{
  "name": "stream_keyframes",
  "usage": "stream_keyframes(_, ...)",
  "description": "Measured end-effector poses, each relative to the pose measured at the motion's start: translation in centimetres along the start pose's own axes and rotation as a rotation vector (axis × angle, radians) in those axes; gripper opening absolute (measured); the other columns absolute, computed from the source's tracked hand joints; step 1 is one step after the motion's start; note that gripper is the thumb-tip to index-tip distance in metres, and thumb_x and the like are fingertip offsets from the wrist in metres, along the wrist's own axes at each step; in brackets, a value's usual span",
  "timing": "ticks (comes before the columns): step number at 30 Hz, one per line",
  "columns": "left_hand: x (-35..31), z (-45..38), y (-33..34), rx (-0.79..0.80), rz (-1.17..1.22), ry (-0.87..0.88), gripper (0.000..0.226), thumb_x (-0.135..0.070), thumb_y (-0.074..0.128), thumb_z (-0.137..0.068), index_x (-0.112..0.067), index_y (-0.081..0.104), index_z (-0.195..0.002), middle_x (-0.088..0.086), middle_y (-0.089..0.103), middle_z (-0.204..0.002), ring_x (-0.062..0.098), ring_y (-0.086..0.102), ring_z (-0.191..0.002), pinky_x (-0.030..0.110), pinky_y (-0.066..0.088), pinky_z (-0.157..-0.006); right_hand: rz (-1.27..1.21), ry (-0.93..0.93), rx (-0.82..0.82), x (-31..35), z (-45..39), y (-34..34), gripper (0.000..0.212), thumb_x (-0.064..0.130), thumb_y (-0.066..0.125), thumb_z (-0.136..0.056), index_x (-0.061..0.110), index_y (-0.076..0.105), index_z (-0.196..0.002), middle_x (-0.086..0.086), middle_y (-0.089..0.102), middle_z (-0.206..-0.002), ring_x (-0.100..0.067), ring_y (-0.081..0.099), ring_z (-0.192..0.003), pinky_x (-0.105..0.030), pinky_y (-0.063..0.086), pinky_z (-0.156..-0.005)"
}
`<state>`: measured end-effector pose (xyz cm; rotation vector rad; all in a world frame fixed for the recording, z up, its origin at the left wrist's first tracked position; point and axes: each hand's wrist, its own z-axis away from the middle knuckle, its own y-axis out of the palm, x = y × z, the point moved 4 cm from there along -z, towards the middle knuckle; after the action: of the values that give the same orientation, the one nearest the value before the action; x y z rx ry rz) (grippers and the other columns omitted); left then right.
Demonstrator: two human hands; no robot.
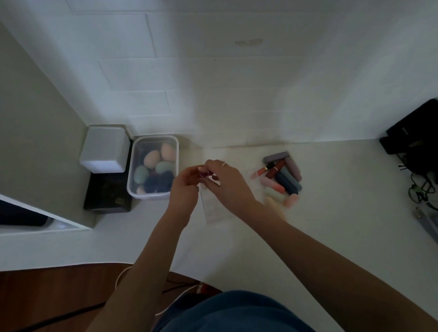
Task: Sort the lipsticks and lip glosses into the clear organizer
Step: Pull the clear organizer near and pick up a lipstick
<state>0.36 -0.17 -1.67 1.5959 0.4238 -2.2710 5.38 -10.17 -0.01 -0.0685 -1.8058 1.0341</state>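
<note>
Progress looks slight: you have most of the sorting ahead of you. Your left hand (185, 184) and right hand (226, 183) meet over the counter (335, 208), fingers closed together on one small magenta tube (203, 173), held above the organizer (212, 206). That clear organizer shows only faintly under your wrists, and you cannot tell from here whether any slot is filled. A pile of lipsticks and glosses (282, 176) lies loose to the right, near the organizer but outside it. I judge this tube among the first to go in; the pile is what remains. The bin of sponges (154, 166) on the left stays out of it.
</note>
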Motion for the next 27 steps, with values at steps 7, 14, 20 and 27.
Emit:
stream_keyframes(7,0.2,-0.1,0.8,-0.015,-0.212,0.062,0.037,0.004,0.061,-0.081,-0.011,0.063,-0.114,-0.001,0.063,-0.108,0.013,0.058,-0.102,0.023,0.042,-0.09,-0.042,0.226,-0.174,-4.9,0.7,-5.3,0.016,0.02,0.047,-0.097,0.014,0.062,-0.102,-0.002,0.069,-0.093,-0.016,0.065,-0.083,-0.031,0.052,-0.077)
stream_keyframes(14,-0.1,-0.7,2.0,-0.04,-0.264,0.086,0.031,0.003,0.056,-0.085,-0.01,0.064,-0.112,-0.004,0.062,-0.107,0.009,0.055,-0.102,0.019,0.038,-0.094,0.319,0.648,-0.279,-13.8,2.0,-10.9,0.018,0.017,0.047,-0.093,0.009,0.059,-0.105,-0.013,0.056,-0.106,-0.03,0.053,-0.098,-0.04,0.045,-0.077)
stream_keyframes(20,0.2,-0.7,2.1,-0.062,-0.276,0.075,0.03,0.004,0.055,-0.085,-0.008,0.064,-0.111,-0.002,0.061,-0.102,0.009,0.054,-0.095,0.001,0.04,-0.075,0.144,0.849,-0.293,-18.2,3.4,-11.5,0.035,0.045,0.057,-0.087,0.012,0.053,-0.1,-0.021,0.064,-0.1,-0.036,0.061,-0.092,-0.034,0.043,-0.067)
stream_keyframes(27,0.7,-0.7,2.3,-0.075,-0.295,0.036,0.028,-0.001,0.056,-0.087,-0.011,0.064,-0.111,-0.002,0.062,-0.107,0.011,0.055,-0.101,0.023,0.041,-0.09,0.083,0.827,-0.31,-18.4,3.6,-10.9,0.04,0.037,0.054,-0.093,-0.003,0.058,-0.096,-0.022,0.066,-0.097,-0.037,0.06,-0.095,-0.03,0.037,-0.07)
